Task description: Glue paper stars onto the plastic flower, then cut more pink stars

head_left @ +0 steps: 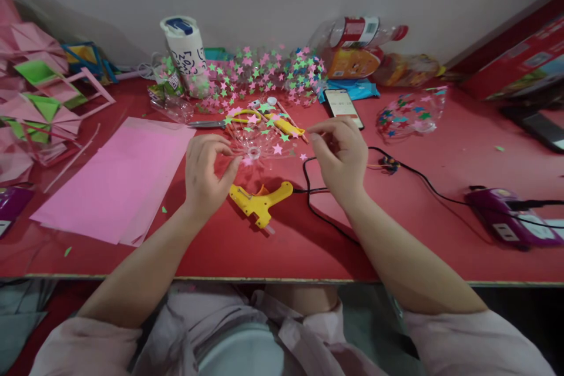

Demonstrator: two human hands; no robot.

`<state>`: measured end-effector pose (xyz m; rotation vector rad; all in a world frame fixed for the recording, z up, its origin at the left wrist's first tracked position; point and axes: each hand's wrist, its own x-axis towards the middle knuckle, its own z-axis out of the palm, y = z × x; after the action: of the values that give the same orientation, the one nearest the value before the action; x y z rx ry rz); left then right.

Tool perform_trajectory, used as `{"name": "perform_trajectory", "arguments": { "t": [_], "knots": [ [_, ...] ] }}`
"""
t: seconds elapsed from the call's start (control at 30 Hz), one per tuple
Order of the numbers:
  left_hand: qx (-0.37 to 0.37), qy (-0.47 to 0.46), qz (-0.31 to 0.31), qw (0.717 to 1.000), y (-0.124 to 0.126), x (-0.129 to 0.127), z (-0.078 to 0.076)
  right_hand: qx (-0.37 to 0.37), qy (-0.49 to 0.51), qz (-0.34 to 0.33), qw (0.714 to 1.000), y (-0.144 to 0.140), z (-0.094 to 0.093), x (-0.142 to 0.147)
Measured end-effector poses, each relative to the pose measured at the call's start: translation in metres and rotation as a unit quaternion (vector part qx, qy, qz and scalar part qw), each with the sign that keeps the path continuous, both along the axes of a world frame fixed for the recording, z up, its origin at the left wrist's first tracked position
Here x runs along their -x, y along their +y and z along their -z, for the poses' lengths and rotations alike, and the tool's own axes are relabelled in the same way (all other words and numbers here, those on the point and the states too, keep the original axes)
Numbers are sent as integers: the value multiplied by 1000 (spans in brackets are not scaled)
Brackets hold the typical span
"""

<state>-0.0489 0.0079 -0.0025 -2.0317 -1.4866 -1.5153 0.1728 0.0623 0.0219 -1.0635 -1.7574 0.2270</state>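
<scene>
A clear plastic flower-shaped piece (254, 153) dotted with star stickers sits at the center of the frame, between the two hands. The left hand (203, 170) stands at its left side, wrist raised, fingers curled toward the thumb; whether they pinch a petal cannot be told. The right hand (342, 153) is right of center, palm turned inward, thumb and forefinger drawn together; anything between them is too small to make out.

Just below the piece lies a yellow hot glue gun (258, 204), its black cable (414, 168) looping under the right forearm toward a purple power strip (502, 214) at the right. Scissors (207, 124) and a smartphone (343, 107) bound the space above. Pink paper sheets (118, 182) border the left hand. Bare red table (308, 258) stretches from the glue gun to the front edge, which both forearms cross.
</scene>
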Motion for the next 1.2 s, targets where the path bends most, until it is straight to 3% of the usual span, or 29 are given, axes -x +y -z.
{"name": "perform_trajectory", "arguments": {
  "t": [0.23, 0.37, 0.5, 0.63, 0.77, 1.0, 1.2],
  "knots": [
    [0, -84, -9, 996, 2, 9, -1, 113, -103, 0, 988, 27, 17, -11],
    [39, -126, -22, 991, 1, 13, -2, 128, -182, 32, 974, 27, 18, -10],
    [67, -124, -8, 990, -1, 17, -4, 163, -343, 102, 920, 26, 13, -13],
    [70, -89, 36, 993, -3, 18, -6, 208, -466, 104, 854, 25, 12, -13],
    [45, -50, 47, 997, -5, 19, -8, 213, -518, 99, 823, 22, 15, -10],
    [32, -146, 1, 989, -2, 18, -3, 200, -507, 77, 835, 21, 21, -6],
    [72, -210, 13, 975, -2, 12, 4, 199, -493, 66, 845, 23, 21, -6]
  ]
}}
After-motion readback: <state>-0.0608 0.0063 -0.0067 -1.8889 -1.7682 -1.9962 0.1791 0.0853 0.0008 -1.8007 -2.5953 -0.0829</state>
